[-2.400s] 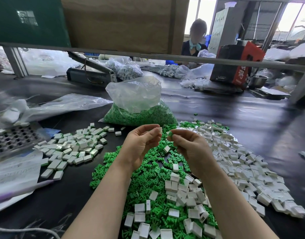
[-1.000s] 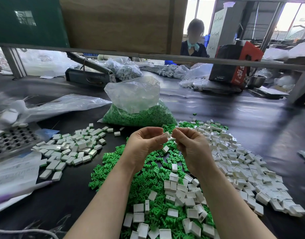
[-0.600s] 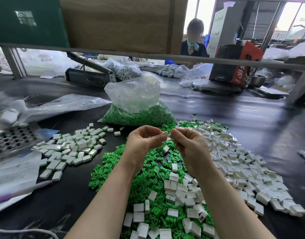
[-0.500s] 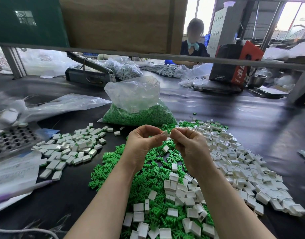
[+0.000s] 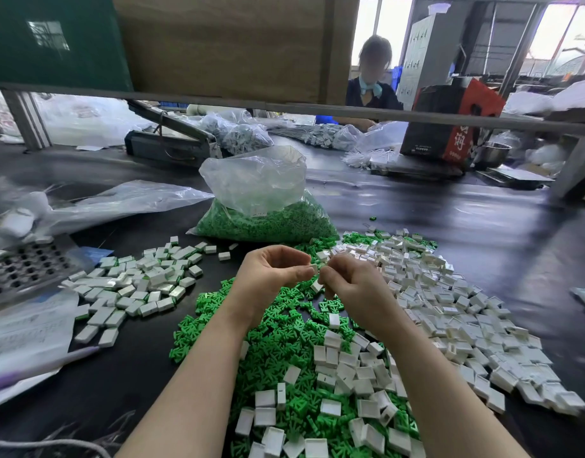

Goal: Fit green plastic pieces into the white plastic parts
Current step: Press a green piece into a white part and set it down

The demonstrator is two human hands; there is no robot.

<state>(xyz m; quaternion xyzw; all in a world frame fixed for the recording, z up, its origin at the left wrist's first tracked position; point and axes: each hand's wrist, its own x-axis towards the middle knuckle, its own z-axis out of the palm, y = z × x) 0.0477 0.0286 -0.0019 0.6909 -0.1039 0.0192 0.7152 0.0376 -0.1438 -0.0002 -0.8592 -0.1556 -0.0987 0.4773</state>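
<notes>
A small white part (image 5: 314,268) is pinched in the narrow grip of the left hand (image 5: 271,276); the right hand (image 5: 350,282) is curled against it, what it pinches being hidden. A heap of assembled pieces (image 5: 135,285) is seen on the bench (image 5: 483,226) at left. Much is judged left: loose green pieces (image 5: 268,345), empty white parts (image 5: 450,299) and a full bag (image 5: 261,209) remain unfitted
</notes>
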